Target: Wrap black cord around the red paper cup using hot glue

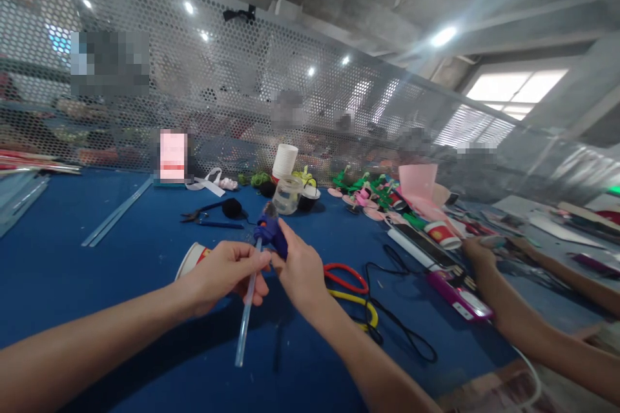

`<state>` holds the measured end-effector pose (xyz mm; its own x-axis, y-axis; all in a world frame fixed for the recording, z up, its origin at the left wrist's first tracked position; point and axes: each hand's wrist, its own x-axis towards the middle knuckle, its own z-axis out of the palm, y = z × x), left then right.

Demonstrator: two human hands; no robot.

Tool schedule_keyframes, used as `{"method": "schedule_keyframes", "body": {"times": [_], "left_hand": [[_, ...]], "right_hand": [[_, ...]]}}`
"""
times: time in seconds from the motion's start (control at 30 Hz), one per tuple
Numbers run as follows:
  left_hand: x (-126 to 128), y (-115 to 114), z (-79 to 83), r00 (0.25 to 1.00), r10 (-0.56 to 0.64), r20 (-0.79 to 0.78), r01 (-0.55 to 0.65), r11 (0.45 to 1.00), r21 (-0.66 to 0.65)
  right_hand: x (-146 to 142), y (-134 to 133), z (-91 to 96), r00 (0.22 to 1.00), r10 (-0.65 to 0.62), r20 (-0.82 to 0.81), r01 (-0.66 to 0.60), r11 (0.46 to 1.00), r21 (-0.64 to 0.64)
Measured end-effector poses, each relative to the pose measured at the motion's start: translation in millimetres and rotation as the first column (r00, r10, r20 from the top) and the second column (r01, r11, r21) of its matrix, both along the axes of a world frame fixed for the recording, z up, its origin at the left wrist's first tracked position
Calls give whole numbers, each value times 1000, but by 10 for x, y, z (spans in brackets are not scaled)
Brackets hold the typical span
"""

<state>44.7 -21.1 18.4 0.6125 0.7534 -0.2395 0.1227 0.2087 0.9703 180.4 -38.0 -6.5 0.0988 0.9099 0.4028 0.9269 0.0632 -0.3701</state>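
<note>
My left hand (231, 273) pinches a long clear glue stick (245, 322) near its upper end; the stick slants down toward me and its top enters the back of a blue glue gun (270, 230). My right hand (299, 268) is closed around the gun's body, nozzle pointing away. Both hands hover over the blue table (111, 271), close together. A tipped paper cup (193, 259) lies just left of my left hand.
Red-handled and yellow-handled scissors (349, 284) and a black cord (402, 329) lie right of my hands. Another person's arms (504, 297) reach in from the right near a purple tool (458, 293). Cups, a clear jar (287, 194), pliers (203, 214) and craft scraps line the mesh screen behind.
</note>
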Motion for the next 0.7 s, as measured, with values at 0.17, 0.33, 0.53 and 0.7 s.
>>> {"method": "schedule_keyframes", "body": {"times": [0.17, 0.33, 0.53, 0.7], "left_hand": [[-49, 7, 103, 983, -119, -138, 131, 988, 82], [-336, 277, 420, 863, 328, -383, 86, 652, 753], [-710, 768, 340, 687, 251, -682, 216, 826, 521], [-759, 670, 24, 872, -130, -472, 168, 985, 39]], "right_hand": [[57, 21, 19, 993, -5, -116, -6, 996, -94], [176, 26, 43, 879, 83, -469, -113, 993, -37], [204, -105, 192, 751, 123, -649, -276, 951, -138], [273, -113, 131, 613, 159, -774, -413, 900, -142]]}}
